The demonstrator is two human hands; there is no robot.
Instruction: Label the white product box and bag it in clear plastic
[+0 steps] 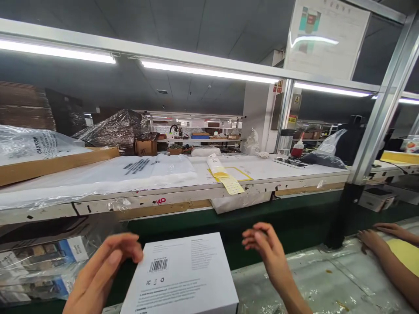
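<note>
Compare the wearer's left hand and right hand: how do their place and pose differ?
The left hand has its fingertips at the left edge of the white box; the right hand is apart from the box. The left hand's fingers point rightward; the right hand's point leftward. The left hand looks larger in view than the right hand. Both are bare, with fingers bent.

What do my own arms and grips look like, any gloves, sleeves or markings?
Your left grip and right grip are ungloved hands with slim fingers. No rings, watch, cables or clear markings show. Your right forearm is bare where visible; the frame cuts off the left arm, and no sleeve shows.
</note>
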